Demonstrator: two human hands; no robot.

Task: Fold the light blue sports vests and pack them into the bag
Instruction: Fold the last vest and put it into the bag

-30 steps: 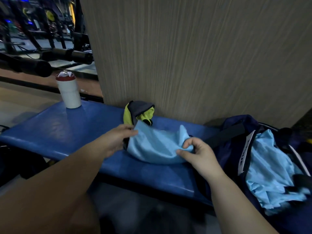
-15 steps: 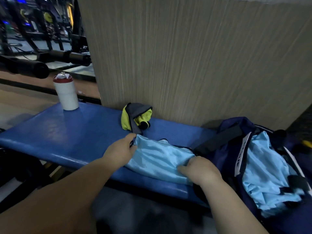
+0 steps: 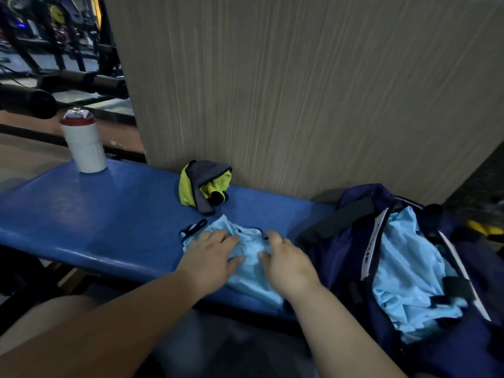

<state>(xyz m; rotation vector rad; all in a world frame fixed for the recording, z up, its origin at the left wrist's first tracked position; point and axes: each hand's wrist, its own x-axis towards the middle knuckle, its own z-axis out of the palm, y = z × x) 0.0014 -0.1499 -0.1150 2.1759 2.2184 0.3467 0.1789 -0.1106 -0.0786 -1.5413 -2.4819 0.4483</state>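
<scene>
A light blue sports vest (image 3: 251, 271) with black trim lies flattened on the blue bench (image 3: 95, 214), near its front edge. My left hand (image 3: 210, 255) presses on the vest's left part with fingers spread. My right hand (image 3: 289, 266) rests on its right part, fingers slightly bent over the cloth. To the right stands an open navy bag (image 3: 351, 249) with more light blue vest fabric (image 3: 409, 271) lying crumpled inside it.
A yellow and grey garment (image 3: 203, 188) lies bunched against the wooden panel (image 3: 300, 91) behind the vest. A white tumbler with a red rim (image 3: 83, 143) stands at the bench's far left. Gym machines (image 3: 54, 77) fill the background left.
The vest has gone from held up and bunched to spread flat on the bench. Both hands have moved onto its top and closer together.
</scene>
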